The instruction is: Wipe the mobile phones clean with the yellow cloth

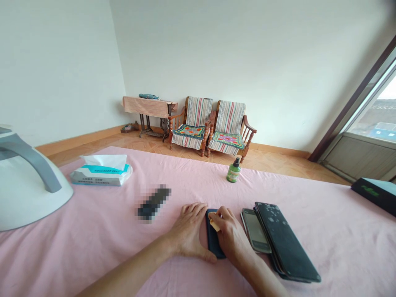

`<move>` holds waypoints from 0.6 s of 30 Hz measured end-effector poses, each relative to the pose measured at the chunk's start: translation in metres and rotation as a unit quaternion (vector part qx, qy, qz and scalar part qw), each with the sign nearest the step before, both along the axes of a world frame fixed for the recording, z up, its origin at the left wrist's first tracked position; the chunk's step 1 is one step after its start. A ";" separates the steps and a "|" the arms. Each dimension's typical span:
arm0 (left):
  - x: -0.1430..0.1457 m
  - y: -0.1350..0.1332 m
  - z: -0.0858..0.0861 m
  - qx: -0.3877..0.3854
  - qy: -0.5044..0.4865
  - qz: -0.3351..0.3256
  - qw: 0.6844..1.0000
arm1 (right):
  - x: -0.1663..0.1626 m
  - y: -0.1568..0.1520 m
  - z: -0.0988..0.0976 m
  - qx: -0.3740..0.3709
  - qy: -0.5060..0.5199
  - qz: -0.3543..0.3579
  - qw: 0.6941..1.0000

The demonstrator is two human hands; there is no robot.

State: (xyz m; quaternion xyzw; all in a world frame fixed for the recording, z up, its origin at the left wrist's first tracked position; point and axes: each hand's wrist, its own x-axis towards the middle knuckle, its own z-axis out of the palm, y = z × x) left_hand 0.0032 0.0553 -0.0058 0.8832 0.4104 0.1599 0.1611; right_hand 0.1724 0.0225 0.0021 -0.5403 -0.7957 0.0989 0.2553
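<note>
A dark blue phone or phone case (pixel 213 241) lies flat on the pink cloth in front of me. Along its left edge rests my left hand (pixel 190 231), fingers stretched out and thumb near the lower end. My right hand (pixel 230 233) is closed on a small yellowish cloth (pixel 214 225), pressed against the upper part of the dark blue surface. Just right of that hand lies a smartphone (pixel 256 231) with a grey screen. Beside it is a long black flat case (pixel 286 241) with pale spots, stacked on something thin.
A green spray bottle (pixel 233 171) stands beyond my hands. On the left are a blurred dark object (pixel 154 203), a tissue pack (pixel 102 173) and a large white appliance with a grey handle (pixel 31 185). A black box (pixel 373 194) sits at the far right. Two chairs (pixel 227 128) stand by the wall.
</note>
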 end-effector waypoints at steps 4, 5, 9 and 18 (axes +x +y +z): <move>0.001 0.000 0.000 0.004 0.001 -0.001 1.000 | -0.002 -0.003 0.000 -0.008 0.005 -0.003 1.000; 0.001 0.000 0.000 0.007 0.000 -0.001 1.000 | -0.002 -0.001 -0.001 -0.008 0.006 -0.007 1.000; 0.000 0.001 -0.001 0.013 -0.006 -0.006 1.000 | -0.004 0.015 -0.003 -0.006 0.012 -0.013 1.000; 0.000 0.001 -0.005 0.031 -0.012 -0.008 0.999 | -0.006 -0.014 -0.001 -0.015 0.020 0.017 1.000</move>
